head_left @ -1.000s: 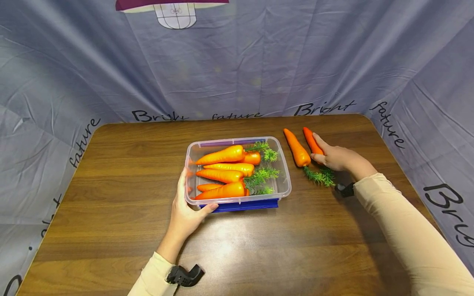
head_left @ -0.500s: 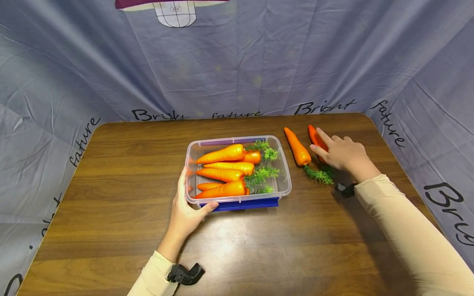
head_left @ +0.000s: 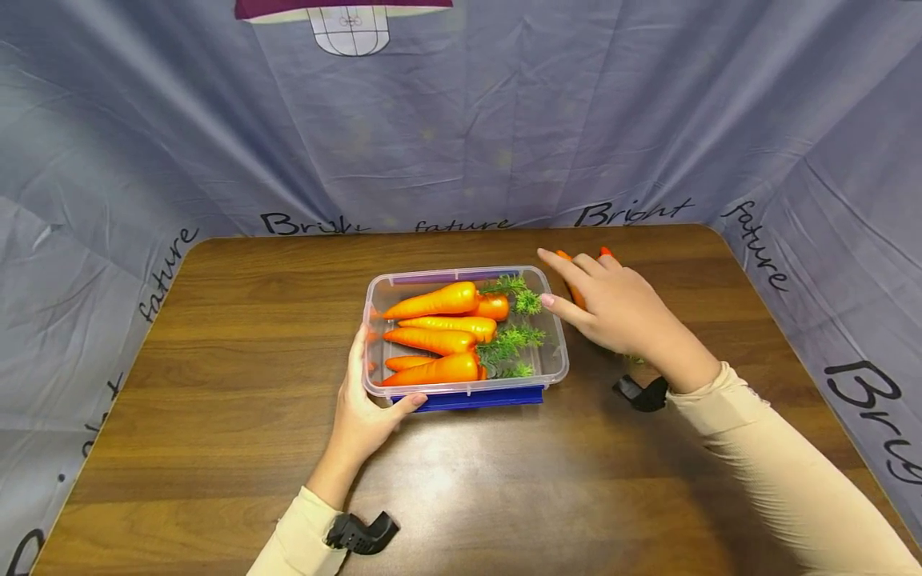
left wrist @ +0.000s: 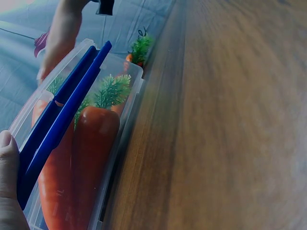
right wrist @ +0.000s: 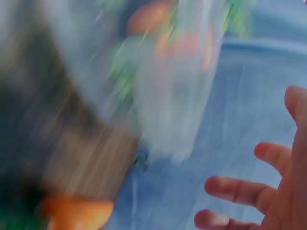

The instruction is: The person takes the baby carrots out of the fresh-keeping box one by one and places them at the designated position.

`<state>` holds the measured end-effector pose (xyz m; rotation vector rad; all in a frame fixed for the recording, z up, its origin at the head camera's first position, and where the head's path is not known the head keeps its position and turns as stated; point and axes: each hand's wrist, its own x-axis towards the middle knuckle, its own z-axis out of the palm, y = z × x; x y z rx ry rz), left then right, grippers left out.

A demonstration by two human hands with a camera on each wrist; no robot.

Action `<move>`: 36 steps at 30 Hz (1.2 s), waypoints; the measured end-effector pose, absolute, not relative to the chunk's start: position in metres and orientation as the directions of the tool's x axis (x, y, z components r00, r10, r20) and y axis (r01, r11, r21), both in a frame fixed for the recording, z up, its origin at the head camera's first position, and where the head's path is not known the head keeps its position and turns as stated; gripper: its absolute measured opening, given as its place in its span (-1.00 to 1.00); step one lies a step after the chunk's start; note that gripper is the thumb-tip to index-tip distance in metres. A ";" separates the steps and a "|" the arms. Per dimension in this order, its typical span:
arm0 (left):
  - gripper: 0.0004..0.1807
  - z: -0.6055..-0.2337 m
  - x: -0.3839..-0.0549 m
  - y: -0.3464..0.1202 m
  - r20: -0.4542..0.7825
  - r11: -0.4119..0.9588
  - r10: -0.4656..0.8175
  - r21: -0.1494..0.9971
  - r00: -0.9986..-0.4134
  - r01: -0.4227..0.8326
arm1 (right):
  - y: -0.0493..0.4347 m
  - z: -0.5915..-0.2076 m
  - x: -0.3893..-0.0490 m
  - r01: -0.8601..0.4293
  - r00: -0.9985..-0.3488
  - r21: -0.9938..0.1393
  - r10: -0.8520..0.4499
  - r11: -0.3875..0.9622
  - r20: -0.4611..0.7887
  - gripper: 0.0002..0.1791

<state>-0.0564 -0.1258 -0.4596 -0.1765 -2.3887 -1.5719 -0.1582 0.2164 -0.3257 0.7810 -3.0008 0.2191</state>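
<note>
A clear plastic container (head_left: 519, 385) with blue side latches stands mid-table in the head view. Several orange carrots (head_left: 432, 302) with green leafy tops lie inside it. My left hand (head_left: 362, 422) grips its near left corner, thumb over the front rim and fingers along the left side. My right hand (head_left: 621, 310) is over the right of the container, fingers spread and holding nothing. Its thumb and index tips overlap the right rim. Beneath it, an orange carrot (head_left: 578, 296) and a redder carrot (head_left: 606, 251) lie on the table, mostly hidden by the hand.
The brown wooden table (head_left: 252, 320) has rounded far corners. A grey-blue curtain (head_left: 461, 144) with printed lettering encloses its back and sides. A black wrist camera (head_left: 641, 394) hangs under the right wrist, another camera (head_left: 362, 534) beside the left.
My right hand has lifted off the redder carrot and moved left to the container's right rim, its fingers spreading. The left hand stays on the container.
</note>
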 end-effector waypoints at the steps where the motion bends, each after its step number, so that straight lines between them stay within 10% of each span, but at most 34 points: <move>1: 0.37 -0.460 -0.057 -0.126 0.292 0.407 -0.049 0.879 -0.955 0.248 | 0.211 -0.325 -0.155 -0.512 -0.859 -0.133 -0.506 0.849 0.077 -0.27; 36: 0.37 -0.459 -0.055 -0.126 0.283 0.385 -0.050 0.891 -0.958 0.243 | 0.112 -0.342 -0.138 -0.840 -0.494 -0.232 -0.868 0.491 -0.050 -0.39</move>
